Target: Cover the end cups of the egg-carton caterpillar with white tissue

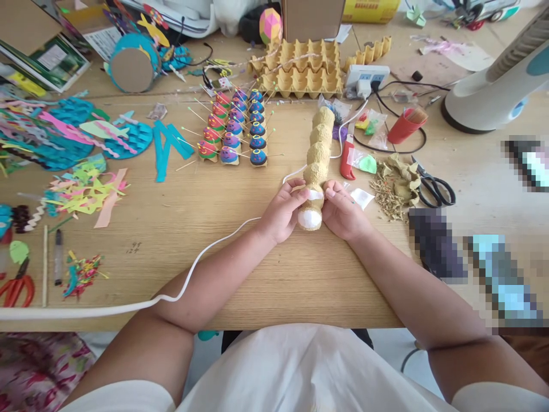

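Between my two hands is a strip of tan egg carton point(318, 143), a row of several bumps pointing away from me. White patches, perhaps paper or paint, cover parts of its two nearest bumps. My left hand point(283, 210) grips the strip's left edge near the close end, thumb on top. On the opposite edge my right hand point(343, 210) pinches it with thumb and fingers. Beyond my left hand stand three rows of painted carton strips point(231, 129) in red, purple and blue, with pins stuck in their sides.
A white cable point(214, 245) crosses the table at left. To the right lie black scissors point(436, 191), carton scraps point(397, 183) and a red-handled cutter point(347, 160). Egg trays point(300, 68) and a power strip point(368, 74) are behind. Paper scraps point(88, 191) and orange scissors point(18, 289) lie left.
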The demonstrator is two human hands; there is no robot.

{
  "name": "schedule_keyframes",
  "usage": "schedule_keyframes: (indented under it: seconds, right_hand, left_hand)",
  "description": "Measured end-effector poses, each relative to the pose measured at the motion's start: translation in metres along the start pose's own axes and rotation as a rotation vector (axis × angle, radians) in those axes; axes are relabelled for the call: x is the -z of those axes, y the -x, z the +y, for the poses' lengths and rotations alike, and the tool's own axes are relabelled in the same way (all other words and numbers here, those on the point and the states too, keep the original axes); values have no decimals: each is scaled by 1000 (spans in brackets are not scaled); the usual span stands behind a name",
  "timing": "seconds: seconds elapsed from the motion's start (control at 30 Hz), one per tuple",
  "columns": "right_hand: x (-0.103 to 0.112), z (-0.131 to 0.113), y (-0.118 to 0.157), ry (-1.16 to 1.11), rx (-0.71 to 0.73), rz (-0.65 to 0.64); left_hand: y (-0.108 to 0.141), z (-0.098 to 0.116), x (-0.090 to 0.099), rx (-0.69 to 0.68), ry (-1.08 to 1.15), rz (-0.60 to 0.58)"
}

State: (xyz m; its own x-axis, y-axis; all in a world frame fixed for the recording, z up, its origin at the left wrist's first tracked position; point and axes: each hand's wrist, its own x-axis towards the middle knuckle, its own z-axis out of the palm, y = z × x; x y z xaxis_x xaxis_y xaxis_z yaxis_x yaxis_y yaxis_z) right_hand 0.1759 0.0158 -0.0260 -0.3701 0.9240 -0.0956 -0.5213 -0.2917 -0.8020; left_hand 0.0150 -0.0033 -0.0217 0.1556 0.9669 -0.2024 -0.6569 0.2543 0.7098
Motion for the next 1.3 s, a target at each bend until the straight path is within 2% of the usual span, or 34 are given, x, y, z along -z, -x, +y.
schedule_keyframes:
  seconds: [0.17,0.57,0.93,1.03,1.2,1.3]
  right_hand:
    - [-6,1,3,70,35,32]
    - [-7,2,3,73,24,64]
    - [-3,4,2,61,19,16]
    - [-5,3,4,81,17,21]
    - [-7,0,2,42,11,46]
    - [-5,0,0,-3,-12,35]
  left_hand:
    - [1,-3,-3,-27,-6,-6]
    - [3,-2,-2,20,-30,-8]
    - [1,-7,-5,-71,-75,95]
    - [1,-8,-5,-89,-74,80]
    - [1,-3,-2,-14,-37,-14]
    - [0,0,0,-4,-14,-31]
